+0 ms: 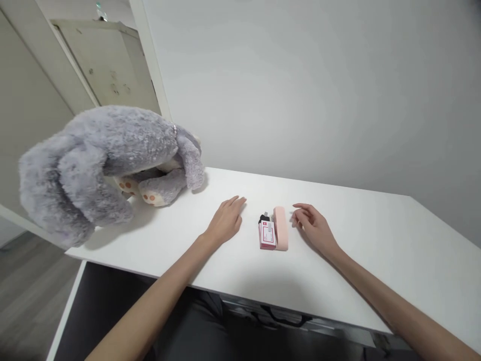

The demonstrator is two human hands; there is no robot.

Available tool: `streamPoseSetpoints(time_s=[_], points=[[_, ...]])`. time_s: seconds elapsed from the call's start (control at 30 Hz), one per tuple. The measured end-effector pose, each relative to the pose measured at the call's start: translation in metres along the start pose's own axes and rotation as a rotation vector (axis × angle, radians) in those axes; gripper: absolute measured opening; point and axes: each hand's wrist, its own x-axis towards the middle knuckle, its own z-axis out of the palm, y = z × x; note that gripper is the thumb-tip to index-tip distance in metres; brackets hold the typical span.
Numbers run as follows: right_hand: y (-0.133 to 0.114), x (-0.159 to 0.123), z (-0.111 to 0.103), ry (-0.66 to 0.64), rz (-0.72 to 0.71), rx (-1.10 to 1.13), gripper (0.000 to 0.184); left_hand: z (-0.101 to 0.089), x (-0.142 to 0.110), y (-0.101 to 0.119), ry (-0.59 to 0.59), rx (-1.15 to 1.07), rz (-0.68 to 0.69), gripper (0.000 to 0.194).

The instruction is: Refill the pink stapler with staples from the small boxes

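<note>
My left hand [226,219] rests palm down on the white table [338,281], fingers stretched out, holding nothing. To its right, apart from it, lies a small red and white box [268,235]. Against the box's right side is a long pink case [281,228] with rounded edges. A small black item with a metal end [264,217] sits at the far end of the box, partly hidden by it. My right hand [311,225] lies just right of the pink case without gripping it, its fingers loosely curved and apart.
Large grey plush toys [124,140] with long floppy limbs take up the left end of the table. A white wall [300,90] rises behind the table. Below the front edge are dark items and a black strap [285,317]. A pale cabinet [108,65] stands beyond on the left.
</note>
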Motion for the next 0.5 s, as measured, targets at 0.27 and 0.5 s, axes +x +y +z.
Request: streamPoseSetpoints(time_s=[0.27, 0.5], points=[[-0.084, -0.078, 0.078, -0.307, -0.698, -0.289, 0.031, -0.029, -0.053, -0.028, -0.162, 0.182, -0.233, 0.058], [-0.067, -0.068, 0.174, -0.518, -0.369, -0.621, 0.067, -0.039, -0.07, -0.027, -0.132, 0.305, -0.508, 0.063]])
